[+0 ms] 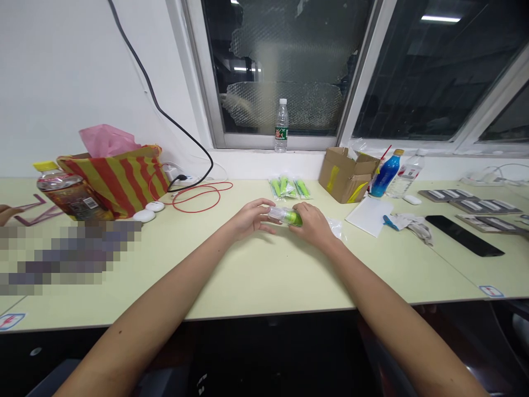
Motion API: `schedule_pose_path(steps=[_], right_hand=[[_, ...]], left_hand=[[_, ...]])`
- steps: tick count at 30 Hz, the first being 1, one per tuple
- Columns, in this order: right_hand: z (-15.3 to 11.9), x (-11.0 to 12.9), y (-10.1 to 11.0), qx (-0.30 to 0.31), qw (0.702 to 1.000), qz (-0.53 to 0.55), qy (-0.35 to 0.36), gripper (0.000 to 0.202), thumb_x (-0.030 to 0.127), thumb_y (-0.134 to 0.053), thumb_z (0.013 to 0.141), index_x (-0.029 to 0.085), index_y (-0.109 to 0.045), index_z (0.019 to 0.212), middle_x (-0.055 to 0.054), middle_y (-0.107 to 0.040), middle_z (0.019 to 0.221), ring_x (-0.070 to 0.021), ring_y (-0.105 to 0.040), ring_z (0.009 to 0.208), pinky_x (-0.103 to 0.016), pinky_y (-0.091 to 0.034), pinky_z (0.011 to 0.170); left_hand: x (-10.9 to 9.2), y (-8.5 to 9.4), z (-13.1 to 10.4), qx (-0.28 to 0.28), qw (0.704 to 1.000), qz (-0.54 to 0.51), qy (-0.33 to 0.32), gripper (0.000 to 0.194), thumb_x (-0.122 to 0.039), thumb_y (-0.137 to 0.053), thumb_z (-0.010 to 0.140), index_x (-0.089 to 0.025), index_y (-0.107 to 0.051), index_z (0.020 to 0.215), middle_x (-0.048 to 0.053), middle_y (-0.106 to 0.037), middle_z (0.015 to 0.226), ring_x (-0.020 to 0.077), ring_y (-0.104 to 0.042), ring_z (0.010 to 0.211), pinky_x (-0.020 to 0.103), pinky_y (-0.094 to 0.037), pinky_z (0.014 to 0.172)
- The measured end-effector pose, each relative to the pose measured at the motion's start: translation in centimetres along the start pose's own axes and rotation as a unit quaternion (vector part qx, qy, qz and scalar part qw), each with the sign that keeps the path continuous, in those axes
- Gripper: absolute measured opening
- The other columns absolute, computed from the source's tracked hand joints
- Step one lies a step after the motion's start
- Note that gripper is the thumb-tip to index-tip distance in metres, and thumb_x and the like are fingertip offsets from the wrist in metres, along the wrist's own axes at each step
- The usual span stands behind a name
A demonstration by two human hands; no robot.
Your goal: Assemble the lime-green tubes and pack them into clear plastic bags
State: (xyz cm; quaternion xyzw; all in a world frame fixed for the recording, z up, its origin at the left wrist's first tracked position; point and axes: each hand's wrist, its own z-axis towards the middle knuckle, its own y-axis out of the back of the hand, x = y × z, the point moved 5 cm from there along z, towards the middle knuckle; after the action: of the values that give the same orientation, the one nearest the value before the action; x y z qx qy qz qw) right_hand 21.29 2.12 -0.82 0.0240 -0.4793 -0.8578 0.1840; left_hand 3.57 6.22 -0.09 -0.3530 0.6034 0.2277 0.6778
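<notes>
A small clear and green bottle-like item (285,215) lies sideways between my hands, above the pale table (256,281). My right hand (312,221) is wrapped round its green end. Beside its clear end is my left hand (253,220), fingers apart and curved; whether they touch it is hard to tell. Several bright green items in clear packets (289,187) lie behind my hands. A crumpled clear wrapper (336,227) rests just past my right hand.
An open cardboard box (345,173), a blue bottle (386,173), white paper (370,215), gloves (409,225) and a black phone-like slab (465,235) are on the right. A striped bag (124,182), brown drink bottle (72,193) and red cable (198,210) stand left, near another person's hand (8,214).
</notes>
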Motion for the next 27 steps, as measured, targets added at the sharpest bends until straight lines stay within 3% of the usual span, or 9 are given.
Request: schedule_pose_path(steps=[14, 24, 27], right_hand=[[0.2, 1.8, 0.0, 0.016, 0.999, -0.02, 0.032, 0.029, 0.025, -0.065, 0.076, 0.017, -0.056, 0.103, -0.009, -0.063, 0.098, -0.0253, -0.055, 0.09, -0.034, -0.038, 0.08], [0.2, 2.8, -0.6, 0.028, 0.998, -0.029, 0.054, 0.027, 0.027, -0.065, 0.079, 0.018, -0.055, 0.102, -0.01, -0.062, 0.099, -0.0259, -0.055, 0.094, -0.035, -0.039, 0.082], [0.2, 2.6, -0.5, 0.022, 0.998, -0.027, 0.043, 0.025, 0.028, -0.063, 0.079, 0.018, -0.055, 0.101, -0.01, -0.062, 0.098, -0.0257, -0.056, 0.093, -0.035, -0.04, 0.079]], left_hand=[[0.6, 0.2, 0.1, -0.042, 0.998, 0.035, 0.016, 0.04, -0.025, -0.077, 0.071, -0.017, -0.061, 0.107, 0.008, -0.064, 0.095, 0.0183, -0.064, 0.082, 0.03, -0.055, 0.06], [1.7, -0.4, 0.2, -0.034, 0.998, 0.039, 0.046, 0.035, -0.024, -0.081, 0.067, -0.015, -0.066, 0.097, 0.009, -0.066, 0.096, 0.0165, -0.063, 0.081, 0.027, -0.054, 0.06], [1.8, -0.3, 0.3, -0.056, 0.997, 0.03, 0.044, 0.039, -0.024, -0.082, 0.067, -0.015, -0.065, 0.1, 0.01, -0.067, 0.095, 0.0171, -0.065, 0.081, 0.026, -0.053, 0.061]])
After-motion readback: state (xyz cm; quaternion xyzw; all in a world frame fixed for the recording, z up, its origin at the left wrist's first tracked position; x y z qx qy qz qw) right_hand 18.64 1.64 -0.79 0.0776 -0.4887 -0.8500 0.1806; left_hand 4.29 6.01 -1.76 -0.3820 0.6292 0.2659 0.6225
